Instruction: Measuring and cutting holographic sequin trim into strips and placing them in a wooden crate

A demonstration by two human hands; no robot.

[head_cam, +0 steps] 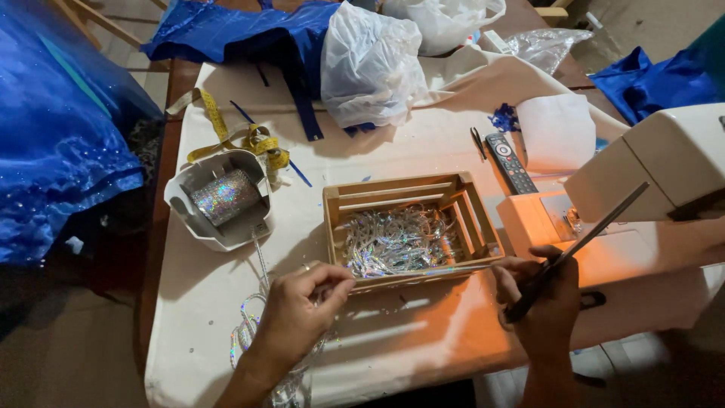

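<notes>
I see left hand point(302, 306) pinching sequin ribbon point(253, 332) before wooden crate point(411, 230) — right hand point(540, 298) closed round scissors point(578, 245), blades raised beside sewing machine point(649, 174); ribbon trails off table edge.

- The left hand point(298, 313) and right hand point(540, 302) sit at the near edge of the table point(408, 340); the cloth between them lies bare.
- Just beyond stands a wooden crate point(411, 227), its walls blocking a straight reach forward.
- Left of the crate a white tray point(219, 200) with a glitter spool narrows the gap.
- On the right a sewing machine point(649, 174) walls off that side.
- The scissors point(578, 245) slant upward across the space before the machine.
- Beyond the crate lies open cloth, up to the white plastic bag point(370, 64).
</notes>
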